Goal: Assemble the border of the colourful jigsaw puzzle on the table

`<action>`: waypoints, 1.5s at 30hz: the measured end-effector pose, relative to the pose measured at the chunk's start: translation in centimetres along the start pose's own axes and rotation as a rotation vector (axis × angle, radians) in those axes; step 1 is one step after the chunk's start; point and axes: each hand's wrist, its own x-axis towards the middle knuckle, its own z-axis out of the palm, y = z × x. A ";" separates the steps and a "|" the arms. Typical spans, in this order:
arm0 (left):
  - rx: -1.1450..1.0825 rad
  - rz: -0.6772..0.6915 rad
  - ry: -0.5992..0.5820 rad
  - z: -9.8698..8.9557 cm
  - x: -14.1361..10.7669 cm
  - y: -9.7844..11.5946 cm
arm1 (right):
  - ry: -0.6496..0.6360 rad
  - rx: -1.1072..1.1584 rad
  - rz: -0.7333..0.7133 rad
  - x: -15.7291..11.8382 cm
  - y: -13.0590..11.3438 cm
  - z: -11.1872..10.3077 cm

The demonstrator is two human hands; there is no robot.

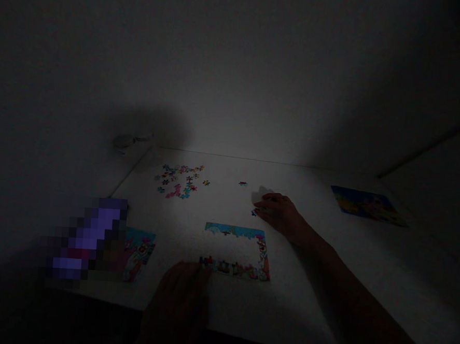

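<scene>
On the white table lies a partly assembled jigsaw puzzle (236, 230), its coloured border forming a rectangle with white tabletop showing through the middle. My left hand (177, 298) is dark and sits at the near edge, its fingertips at the puzzle's lower left corner. My right hand (278, 214) rests on the table to the right of the puzzle. Its fingertips touch or nearly touch a small jigsaw piece (254, 212). Whether either hand holds a piece is hidden by the dim light.
A loose heap of jigsaw pieces (178, 182) lies at the far left of the white table (228, 200), with a stray piece (243, 183) to its right. A picture card (368, 205) lies right, another (141, 255) left, partly behind a blurred purple object (87, 238).
</scene>
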 end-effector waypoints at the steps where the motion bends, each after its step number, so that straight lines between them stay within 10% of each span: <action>1: 0.000 -0.003 0.007 -0.1 0.1 0.1 | 0.000 0.007 -0.004 0.0 0.1 0.0; 30: 0.039 0.047 0.107 0.0 0.1 0.2 | 0.094 0.436 0.167 -0.6 -1.7 -1.4; 45: -0.107 -0.052 0.012 0.2 -0.4 0.5 | -0.173 0.426 0.173 -0.8 -8.2 -0.9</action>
